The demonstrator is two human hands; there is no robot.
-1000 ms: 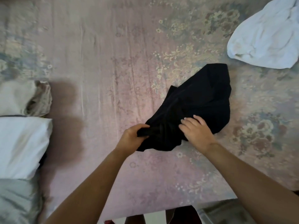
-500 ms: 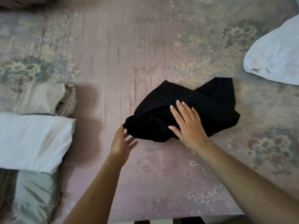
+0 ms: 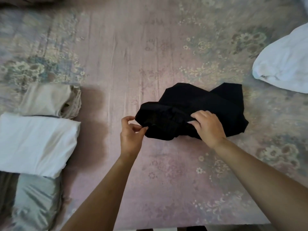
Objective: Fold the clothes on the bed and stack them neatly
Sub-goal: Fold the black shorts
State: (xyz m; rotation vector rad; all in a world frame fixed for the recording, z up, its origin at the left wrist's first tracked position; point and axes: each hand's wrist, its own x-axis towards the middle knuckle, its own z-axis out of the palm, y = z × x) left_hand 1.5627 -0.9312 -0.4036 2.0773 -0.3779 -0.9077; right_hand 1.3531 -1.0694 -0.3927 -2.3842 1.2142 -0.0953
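You worked on a dusty-pink bedsheet [image 3: 150, 47] patterned with faded grey-green and cream flowers. At centre lay a plain black garment [image 3: 200, 104]. At left sat beige [image 3: 48, 99], white [image 3: 36, 142] and silvery grey-green [image 3: 36, 202] folded cloths; upper right, a white crumpled cloth [image 3: 285, 65].

Black garment [image 3: 196, 110], bunched and partly folded, near the bed's centre; folded beige [image 3: 48, 99], white [image 3: 36, 142] and grey [image 3: 36, 200] pieces along its left edge; loose white garment [image 3: 285, 64] at right edge.

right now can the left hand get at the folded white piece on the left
Probably yes: the left hand only pinches the black garment, and bare bedsheet lies between it and the folded white piece.
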